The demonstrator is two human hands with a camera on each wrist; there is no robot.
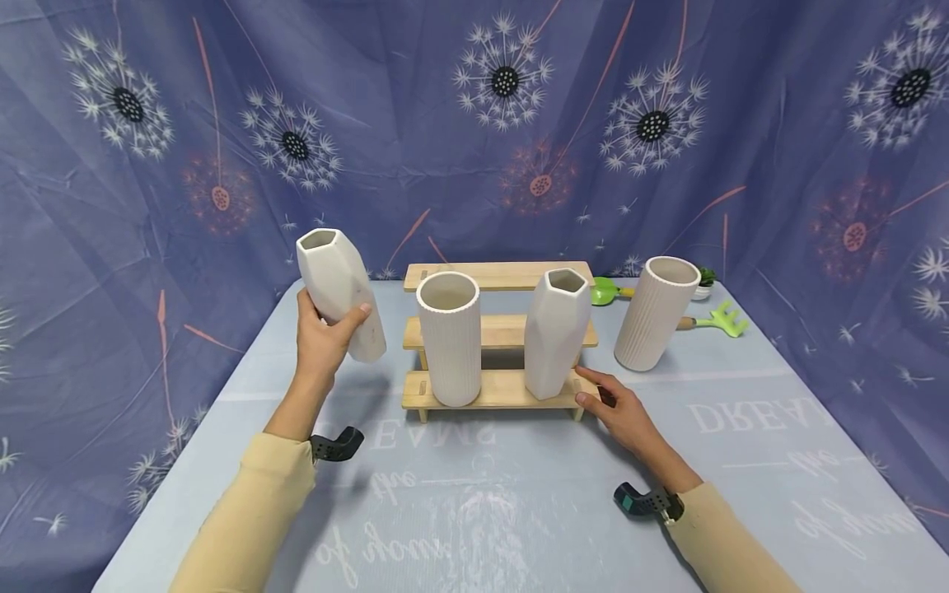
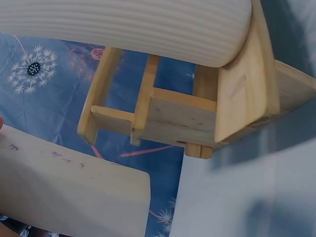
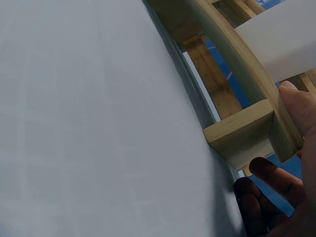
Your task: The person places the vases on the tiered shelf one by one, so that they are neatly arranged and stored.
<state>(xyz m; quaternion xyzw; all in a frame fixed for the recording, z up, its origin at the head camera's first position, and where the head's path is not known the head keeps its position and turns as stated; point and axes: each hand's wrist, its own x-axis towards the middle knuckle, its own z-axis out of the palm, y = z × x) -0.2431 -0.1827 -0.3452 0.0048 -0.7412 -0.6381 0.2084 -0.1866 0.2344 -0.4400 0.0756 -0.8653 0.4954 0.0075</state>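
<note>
My left hand (image 1: 321, 342) grips a white faceted vase (image 1: 337, 284) around its middle, tilted and raised left of a three-tier wooden stand (image 1: 500, 276). Small purplish marks show on this held vase (image 2: 74, 173) in the left wrist view. On the stand's lowest shelf, a white ribbed vase (image 1: 452, 346) stands at the left and a second faceted vase (image 1: 556, 338) at the right. With thumb and fingers, my right hand (image 1: 619, 416) holds the right end of that shelf; the right wrist view shows fingers (image 3: 276, 175) curled near the stand's leg (image 3: 242, 131).
Right of the stand, another ribbed vase (image 1: 656, 317) stands on the pale blue cloth. Behind it lie a green toy-like shovel (image 1: 604, 291) and a green hand rake (image 1: 722, 319), beside a small potted plant (image 1: 703, 284). A dandelion-patterned curtain (image 1: 415, 123) hangs at the back.
</note>
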